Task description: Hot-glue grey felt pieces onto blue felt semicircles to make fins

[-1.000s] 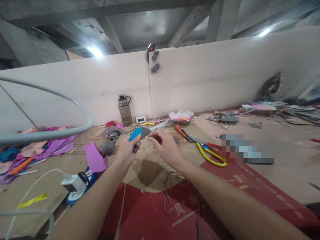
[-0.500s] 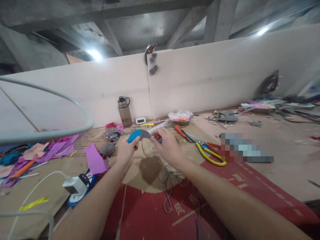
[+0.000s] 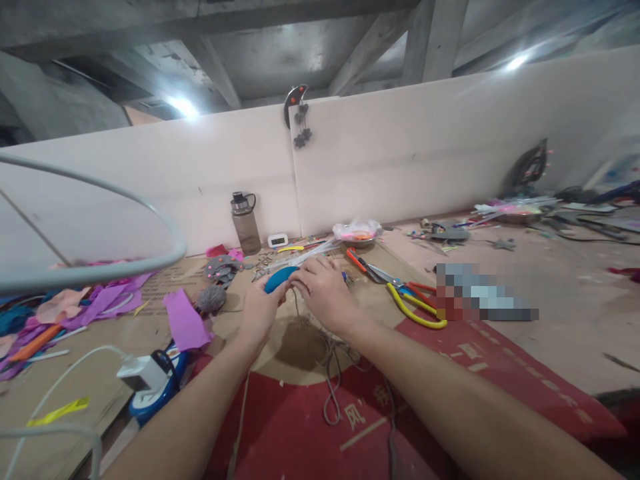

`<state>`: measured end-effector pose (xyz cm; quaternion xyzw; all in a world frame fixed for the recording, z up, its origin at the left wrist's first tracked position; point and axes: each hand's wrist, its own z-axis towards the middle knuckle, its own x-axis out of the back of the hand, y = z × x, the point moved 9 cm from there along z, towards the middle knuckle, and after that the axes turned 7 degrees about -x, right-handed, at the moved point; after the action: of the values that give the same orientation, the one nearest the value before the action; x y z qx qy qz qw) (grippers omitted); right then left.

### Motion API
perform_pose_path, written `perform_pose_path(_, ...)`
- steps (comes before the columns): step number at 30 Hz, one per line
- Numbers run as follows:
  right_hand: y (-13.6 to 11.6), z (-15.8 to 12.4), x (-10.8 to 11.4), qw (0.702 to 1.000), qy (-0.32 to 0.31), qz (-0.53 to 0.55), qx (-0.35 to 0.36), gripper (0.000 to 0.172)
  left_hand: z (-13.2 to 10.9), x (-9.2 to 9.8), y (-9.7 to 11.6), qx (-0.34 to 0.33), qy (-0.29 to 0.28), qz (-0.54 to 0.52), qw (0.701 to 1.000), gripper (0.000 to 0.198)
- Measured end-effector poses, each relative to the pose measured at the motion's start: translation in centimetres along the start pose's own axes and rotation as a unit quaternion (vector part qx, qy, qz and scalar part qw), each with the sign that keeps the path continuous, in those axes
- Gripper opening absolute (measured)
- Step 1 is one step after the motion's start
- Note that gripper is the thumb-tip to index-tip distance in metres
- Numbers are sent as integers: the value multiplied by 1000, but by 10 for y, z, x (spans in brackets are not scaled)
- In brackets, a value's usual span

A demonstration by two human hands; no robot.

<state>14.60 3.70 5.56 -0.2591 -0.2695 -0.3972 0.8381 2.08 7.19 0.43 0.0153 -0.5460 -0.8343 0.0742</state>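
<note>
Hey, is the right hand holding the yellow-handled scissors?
No, the yellow-handled scissors lie apart from the right hand, which is over by the blue piece.

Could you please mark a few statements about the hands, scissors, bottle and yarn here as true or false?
1. The left hand grips a blue crescent-shaped piece. True.
2. The yellow-handled scissors lie left of the left hand. False: they lie right of the right hand.
3. The smoky translucent water bottle lies on its side. False: it stands upright by the white partition board.
4. A grey yarn ball sits left of the left hand. True.
</note>
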Motion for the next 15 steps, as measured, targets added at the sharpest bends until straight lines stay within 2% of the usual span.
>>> perform_pose_path(4,-5,1,1,1000,5,-21,10,13,0,-2,2,-14,-15,9,1000,25)
perform_pose_path(6,-1,2,5,1000,20,-3,-16,10,1,-2,-1,-9,-17,3,1000,25)
perform_pose_path(9,14,4,18,991,59,88,-78,13,4,1,-8,14,-6,-24,1000,26)
perform_pose_path(12,32,4,30,971,96,186,-119,17,7,5,-14,45,16,-74,996,29)
perform_pose_path(15,52,5,38,954,135,218,-157,20,8,7,-18,74,27,-120,990,32)
